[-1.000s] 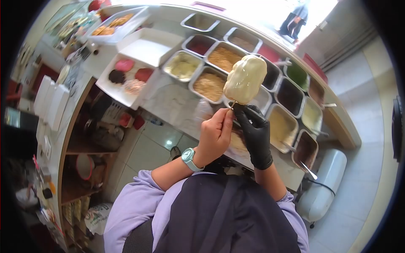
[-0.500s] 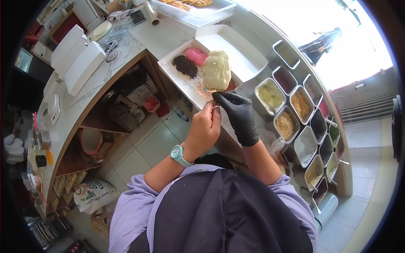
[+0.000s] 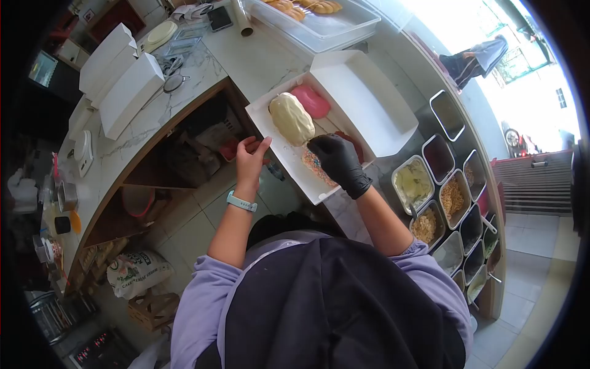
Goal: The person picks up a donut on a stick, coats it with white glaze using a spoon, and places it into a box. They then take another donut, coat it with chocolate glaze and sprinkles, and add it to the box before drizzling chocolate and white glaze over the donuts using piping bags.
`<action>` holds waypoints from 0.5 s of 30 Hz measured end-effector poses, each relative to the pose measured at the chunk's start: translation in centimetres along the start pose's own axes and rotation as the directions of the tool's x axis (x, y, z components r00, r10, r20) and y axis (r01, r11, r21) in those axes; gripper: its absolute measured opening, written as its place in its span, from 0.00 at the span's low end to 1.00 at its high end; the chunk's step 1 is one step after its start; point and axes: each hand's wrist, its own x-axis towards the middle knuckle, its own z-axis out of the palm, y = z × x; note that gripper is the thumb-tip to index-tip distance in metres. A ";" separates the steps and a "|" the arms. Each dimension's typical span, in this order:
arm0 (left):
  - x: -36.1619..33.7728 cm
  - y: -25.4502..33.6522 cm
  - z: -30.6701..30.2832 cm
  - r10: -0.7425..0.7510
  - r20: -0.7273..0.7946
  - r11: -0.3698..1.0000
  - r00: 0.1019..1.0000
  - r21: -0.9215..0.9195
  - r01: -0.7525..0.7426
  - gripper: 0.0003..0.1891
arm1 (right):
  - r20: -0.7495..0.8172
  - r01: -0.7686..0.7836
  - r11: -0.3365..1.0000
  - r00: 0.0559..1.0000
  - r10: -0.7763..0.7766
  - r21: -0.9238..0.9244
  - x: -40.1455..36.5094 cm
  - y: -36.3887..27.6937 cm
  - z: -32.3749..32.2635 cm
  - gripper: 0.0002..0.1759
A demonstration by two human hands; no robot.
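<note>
My right hand (image 3: pixel 339 163), in a black glove, is closed at the near end of an oval pastry (image 3: pixel 292 119) with a pale cream coating. A thin stick may be between the fingers, but they hide it. The pastry is over the left part of an open white cardboard box (image 3: pixel 272 147). Inside are a pink-coated pastry (image 3: pixel 311 101), one with coloured sprinkles (image 3: pixel 318 167) and a red one (image 3: pixel 351 145) partly behind my glove. My bare left hand (image 3: pixel 249 161), with a pale watch on its wrist, is open beside the box's left edge, holding nothing.
Metal topping containers (image 3: pixel 413 182) stand in rows at the right, some with spoons. A clear plastic tub (image 3: pixel 319 34) with plain pastries sits beyond the box. Folded white boxes (image 3: pixel 132 95) and a small strainer (image 3: pixel 175 82) lie on the left counter. A person (image 3: pixel 473 61) is outside.
The cream-coated pastry has gone from held up before me to low over the box's left side, covering where the dark pastry showed. My left hand has let go and moved left.
</note>
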 end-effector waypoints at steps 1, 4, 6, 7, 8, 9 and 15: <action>0.4 -0.2 -0.3 -0.019 0.058 0.997 0.998 -0.071 0.024 0.18 | 0.012 0.014 1.000 1.000 -0.014 -0.001 0.2 0.5 0.4 0.08; 1.3 -0.6 -1.2 -0.062 0.199 0.962 0.978 -0.248 0.111 0.17 | 0.023 -0.002 0.999 1.000 0.001 0.053 0.8 0.6 1.3 0.07; 1.4 -0.7 -1.9 -0.102 0.243 0.934 0.965 -0.310 0.177 0.17 | 0.018 -0.005 0.997 1.000 0.004 0.080 1.4 0.5 2.0 0.07; 1.5 -0.9 -2.1 -0.102 0.264 0.928 0.959 -0.323 0.188 0.17 | 0.019 0.005 0.997 1.000 -0.006 0.078 1.6 0.5 2.4 0.07; 1.4 -0.9 -2.3 -0.104 0.284 0.921 0.953 -0.335 0.201 0.17 | 0.021 0.011 0.997 1.000 -0.013 0.076 1.5 0.4 2.7 0.07; 1.6 -0.8 -2.5 -0.099 0.307 0.915 0.947 -0.346 0.208 0.17 | 0.047 -0.023 0.997 0.999 0.020 0.074 1.5 0.3 3.0 0.08; 2.0 -0.4 -3.3 -0.110 0.386 0.913 0.916 -0.325 0.247 0.18 | 0.133 -0.127 0.988 0.984 0.115 0.091 1.6 -0.2 4.0 0.09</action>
